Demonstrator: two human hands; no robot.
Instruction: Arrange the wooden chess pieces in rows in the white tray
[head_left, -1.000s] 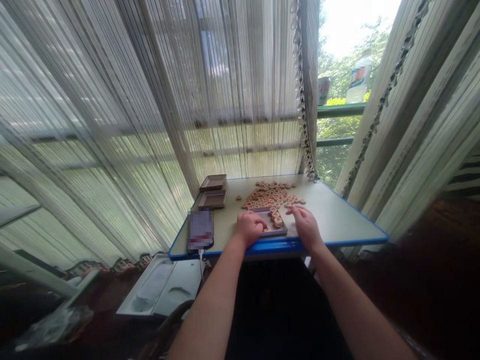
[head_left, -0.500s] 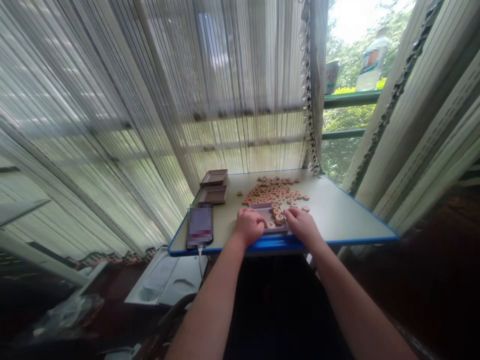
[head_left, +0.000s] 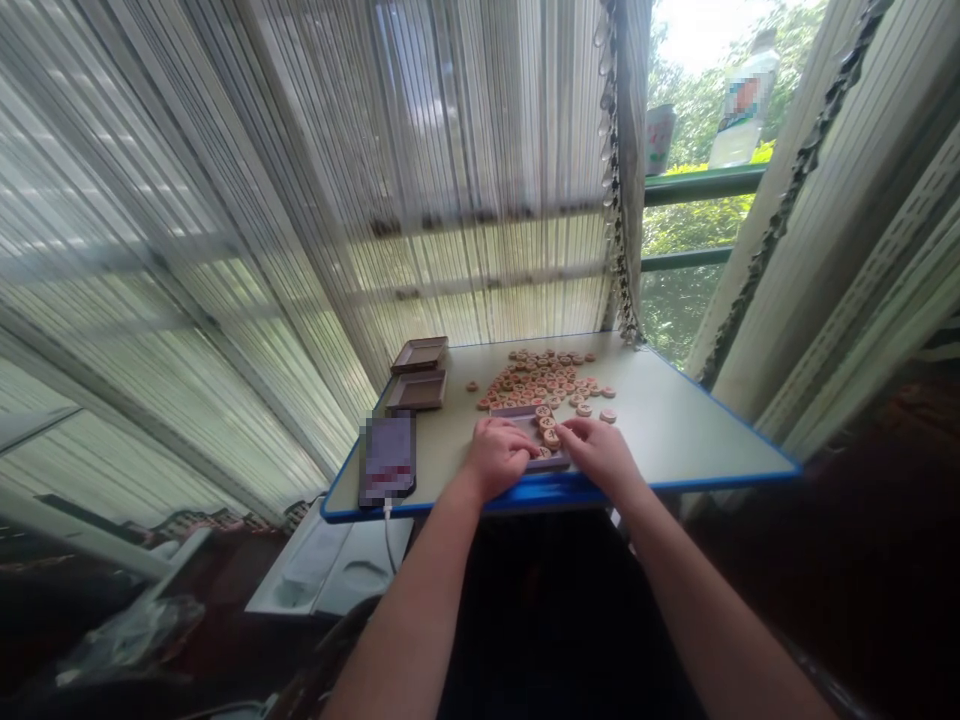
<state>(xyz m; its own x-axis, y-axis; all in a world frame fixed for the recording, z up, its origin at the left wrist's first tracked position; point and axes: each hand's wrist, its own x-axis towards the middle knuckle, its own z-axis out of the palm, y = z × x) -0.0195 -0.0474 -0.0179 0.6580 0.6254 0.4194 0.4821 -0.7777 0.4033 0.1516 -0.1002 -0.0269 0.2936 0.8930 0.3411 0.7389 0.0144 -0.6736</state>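
A shallow open box [head_left: 523, 412] lies at the near edge of the table, with several round wooden Chinese chess pieces [head_left: 546, 424] lined along its right side. Another piece [head_left: 544, 453] sits at the box's near side. My left hand [head_left: 496, 458] lies over the left part of the box, fingers stretched out toward that near piece and seeming to touch it. At the right wall, my right hand [head_left: 598, 452] has its fingers extended against the lined pieces; its fingertips are partly hidden. Neither hand visibly grips a piece.
Many loose wooden pieces [head_left: 529, 378] spread over the table [head_left: 690, 430] beyond the box. Two shallow trays [head_left: 417, 391] sit at the back left. A phone [head_left: 387, 455] with a white cable [head_left: 390, 540] lies at the left edge. A curtain [head_left: 465, 150] hangs behind.
My left fingers have reached further right across the box toward the near piece. My right fingers have moved slightly left, closer to the lined pieces. The view has shifted a little.
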